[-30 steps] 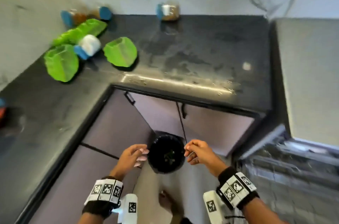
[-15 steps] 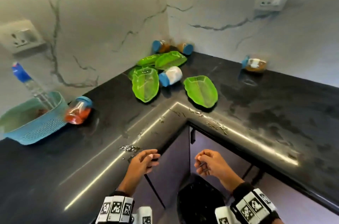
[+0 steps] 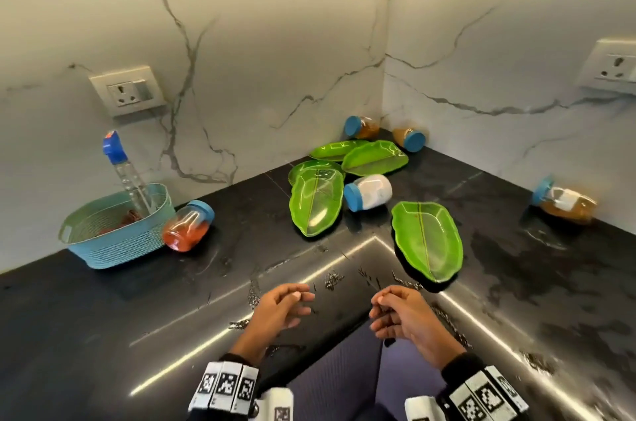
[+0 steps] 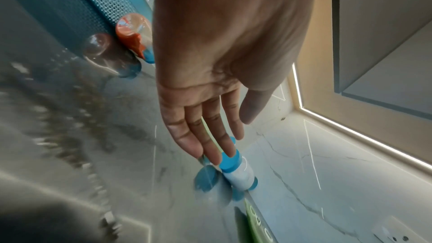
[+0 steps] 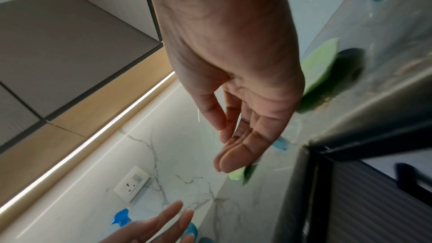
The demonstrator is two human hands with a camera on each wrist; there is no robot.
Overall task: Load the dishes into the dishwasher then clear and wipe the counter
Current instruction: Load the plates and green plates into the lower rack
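Both my left hand (image 3: 285, 308) and right hand (image 3: 402, 315) hang loose and empty. The nearest green leaf plate (image 3: 426, 243), at one o'clock, looks light, stiff and slick; I'd pinch its near rim.

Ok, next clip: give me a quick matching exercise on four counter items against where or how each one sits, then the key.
Things:
1. orange-filled jar
2. white-filled jar
3. clear bottle
4. nearest green leaf plate

Places or states:
A. stands tilted inside the teal basket
B. lies alone by the counter's inner corner edge, in front of the right hand
C. lies on its side against the basket
D. lies on its side among the green plates

Pairs: 1-C, 2-D, 3-A, 4-B
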